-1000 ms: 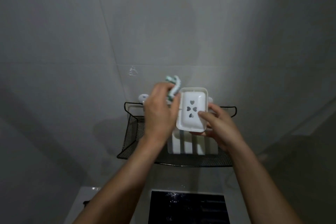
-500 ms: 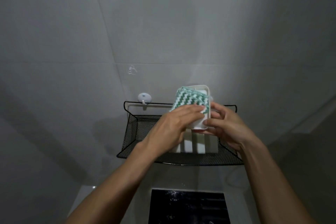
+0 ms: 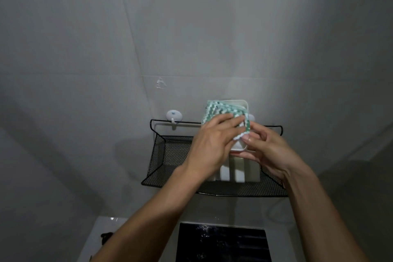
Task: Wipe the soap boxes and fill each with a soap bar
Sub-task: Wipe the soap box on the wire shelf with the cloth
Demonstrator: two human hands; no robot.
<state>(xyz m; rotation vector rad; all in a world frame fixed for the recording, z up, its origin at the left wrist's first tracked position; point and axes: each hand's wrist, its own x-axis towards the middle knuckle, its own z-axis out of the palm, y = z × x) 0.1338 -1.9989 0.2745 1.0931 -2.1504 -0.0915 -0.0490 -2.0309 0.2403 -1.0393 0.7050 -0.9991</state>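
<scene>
Since a second ago, when my left hand (image 3: 210,142) held the cloth (image 3: 223,112) bunched up off to the side of the soap box (image 3: 240,147) and the heart-shaped holes in its floor showed, I have laid the cloth across the box, and over the last half second it has barely shifted. Now the green-and-white zigzag cloth covers most of the box's inside, with only the white top rim and the lower corner showing. My left fingers (image 3: 228,119) lie nearly straight, flat on the cloth, pressing it into the box. My right hand (image 3: 270,151) holds the box from the right side and from beneath, fingers curled round its edge, thumb resting at the lower corner just beside the cloth's hem. The box is tilted up towards me, held in the air in front of the grey tiled wall (image 3: 106,49).

Below my hands a black mesh shelf (image 3: 168,155) hangs on the wall from a white hook (image 3: 174,115). Inside it, upright white pieces (image 3: 238,171) stand side by side, partly hidden behind my wrists; I cannot tell just what they are. Beneath the shelf is a white tabletop (image 3: 102,227) with a dark glossy panel (image 3: 223,242) set in it.
</scene>
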